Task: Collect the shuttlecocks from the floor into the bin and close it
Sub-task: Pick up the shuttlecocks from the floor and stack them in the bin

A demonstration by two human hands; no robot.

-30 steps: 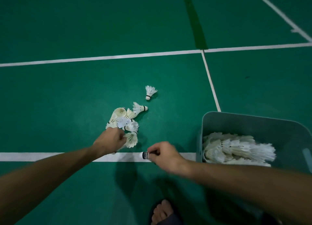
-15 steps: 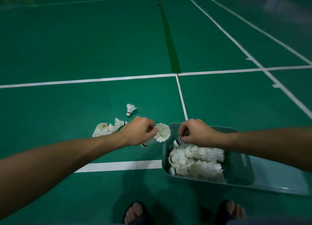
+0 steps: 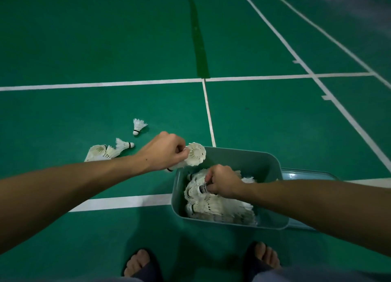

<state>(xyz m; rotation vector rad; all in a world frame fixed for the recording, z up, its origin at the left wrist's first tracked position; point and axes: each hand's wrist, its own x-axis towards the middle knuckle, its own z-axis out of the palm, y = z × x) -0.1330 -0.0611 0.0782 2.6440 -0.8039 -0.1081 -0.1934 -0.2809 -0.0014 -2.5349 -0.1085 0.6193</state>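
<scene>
A grey-green bin [image 3: 249,157] stands on the green court floor, holding a pile of white shuttlecocks [image 3: 220,207]. My left hand [image 3: 163,152] grips a stack of shuttlecocks [image 3: 195,157] just over the bin's near-left corner. My right hand [image 3: 222,182] is down inside the bin, closed on a shuttlecock with a dark band [image 3: 203,189] on top of the pile. Left of the bin, loose shuttlecocks lie on the floor: one alone [image 3: 138,126], another [image 3: 123,144], and a small cluster [image 3: 99,152] partly hidden by my left forearm.
The bin's lid [image 3: 306,174] lies flat behind and to the right of the bin, partly under my right arm. My two feet in sandals [image 3: 141,264] stand just in front of the bin. White court lines [image 3: 127,201] cross the floor.
My right hand went from the bin's rim down onto the pile inside. My left hand carried its stack of shuttlecocks right, up to the bin's corner.
</scene>
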